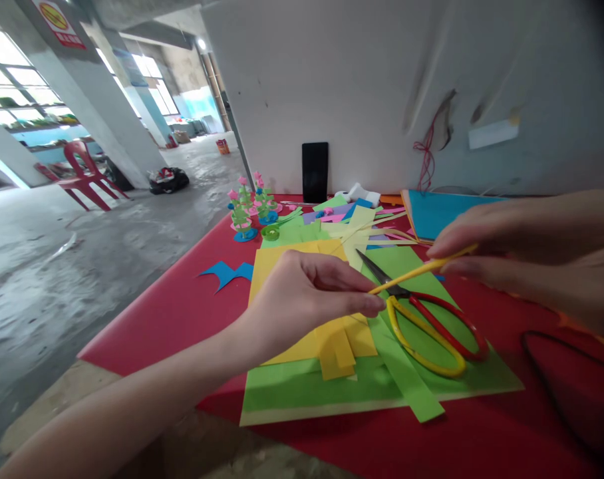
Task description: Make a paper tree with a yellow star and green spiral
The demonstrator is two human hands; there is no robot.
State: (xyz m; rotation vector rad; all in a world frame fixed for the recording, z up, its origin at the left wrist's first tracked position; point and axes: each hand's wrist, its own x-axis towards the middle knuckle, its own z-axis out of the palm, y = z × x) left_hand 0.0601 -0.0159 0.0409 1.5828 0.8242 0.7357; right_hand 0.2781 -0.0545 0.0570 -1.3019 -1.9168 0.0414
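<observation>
On red table [192, 313] — paper scraps [352, 223]

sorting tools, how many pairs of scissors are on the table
1: the scissors, with one red and one yellow handle, lie on the green sheet, under the yellow strip. Others may hide under paper.

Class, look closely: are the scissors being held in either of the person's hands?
No, the scissors lie on the green paper while both hands pinch a yellow paper strip.

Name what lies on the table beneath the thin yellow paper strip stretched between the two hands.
In the head view, scissors with red and yellow handles lie on a green paper sheet.
</observation>
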